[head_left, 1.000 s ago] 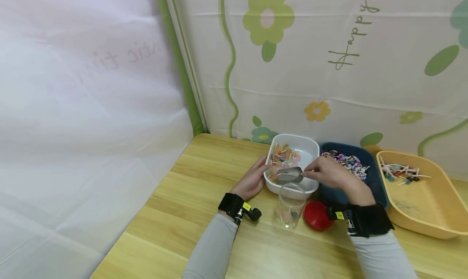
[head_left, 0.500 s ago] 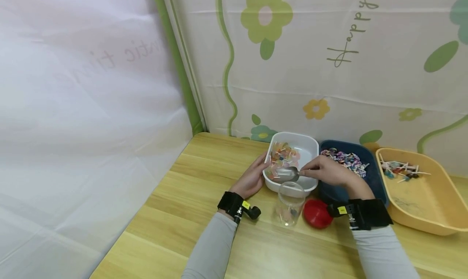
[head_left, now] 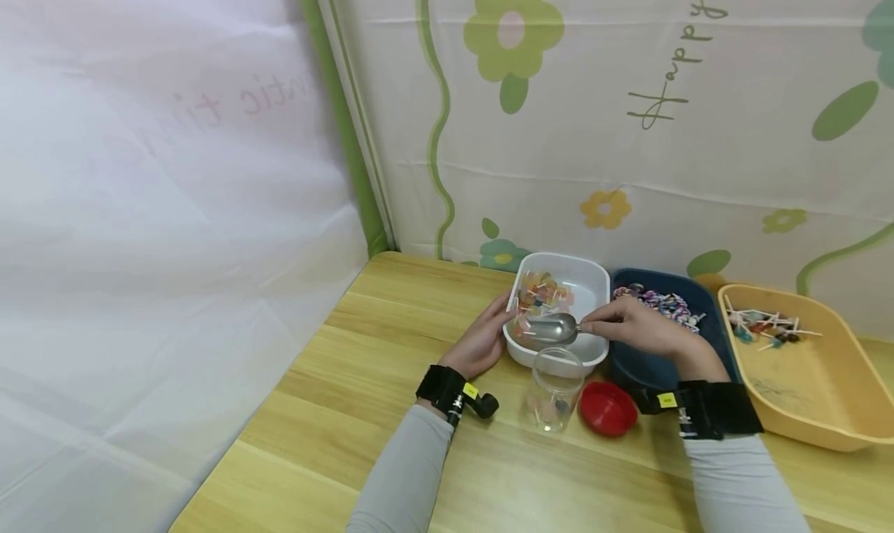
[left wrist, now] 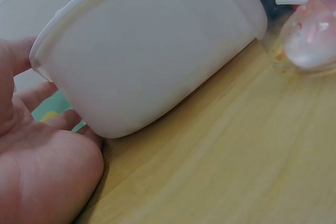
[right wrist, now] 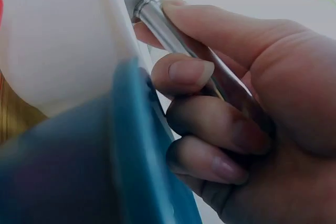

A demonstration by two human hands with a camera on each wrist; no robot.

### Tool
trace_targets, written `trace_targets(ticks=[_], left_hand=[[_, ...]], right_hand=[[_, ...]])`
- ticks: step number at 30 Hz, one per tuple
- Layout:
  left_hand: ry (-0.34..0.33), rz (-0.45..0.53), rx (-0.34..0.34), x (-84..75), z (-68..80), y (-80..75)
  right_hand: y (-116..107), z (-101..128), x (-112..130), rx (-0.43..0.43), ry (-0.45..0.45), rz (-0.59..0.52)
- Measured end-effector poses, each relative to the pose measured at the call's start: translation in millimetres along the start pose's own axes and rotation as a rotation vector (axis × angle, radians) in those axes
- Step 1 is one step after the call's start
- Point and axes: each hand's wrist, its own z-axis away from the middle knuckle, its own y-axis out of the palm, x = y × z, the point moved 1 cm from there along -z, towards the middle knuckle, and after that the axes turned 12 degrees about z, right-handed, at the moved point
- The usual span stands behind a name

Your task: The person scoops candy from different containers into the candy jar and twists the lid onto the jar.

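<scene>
My right hand (head_left: pixel 646 331) grips the handle of a metal scoop (head_left: pixel 553 328), its fingers curled round it in the right wrist view. The scoop's bowl is over the near part of a white bin (head_left: pixel 594 285), beside a heap of small translucent lollipops (head_left: pixel 543 294) with white sticks. Whether the bowl bears any is unclear. My left hand (head_left: pixel 478 345) holds the bin's left side, thumb at the rim and fingers along the outside wall (left wrist: pixel 147 51). A clear plastic cup (head_left: pixel 557 374) with a few lollipops in it stands before the bin.
A red lid-like round piece (head_left: pixel 608 409) lies right of the cup. A dark blue bin (head_left: pixel 719 339) of striped candies adjoins the white one. Farther right is a yellow bin (head_left: pixel 831 370) with several lollipops. A printed curtain (head_left: pixel 649 160) hangs behind the wooden table (head_left: pixel 335 393).
My right hand first moves the scoop slightly left into the lollipops, then draws back a little to the right, the bowl turning to show more of its inside. My left hand stays at the bin.
</scene>
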Motion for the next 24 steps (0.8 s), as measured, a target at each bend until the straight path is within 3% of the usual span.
trace_targets(ticks=[12, 24], left_hand=[[0.01, 0.027, 0.007, 0.4, 0.1, 0.6], [-0.001, 0.005, -0.032, 1.4, 0.1, 0.5]], right_hand=[[-6.7, 6.2, -2.1, -0.039, 0.096, -0.038], [-25.3, 24.9, -6.6, -0.122, 0.16, 0.021]])
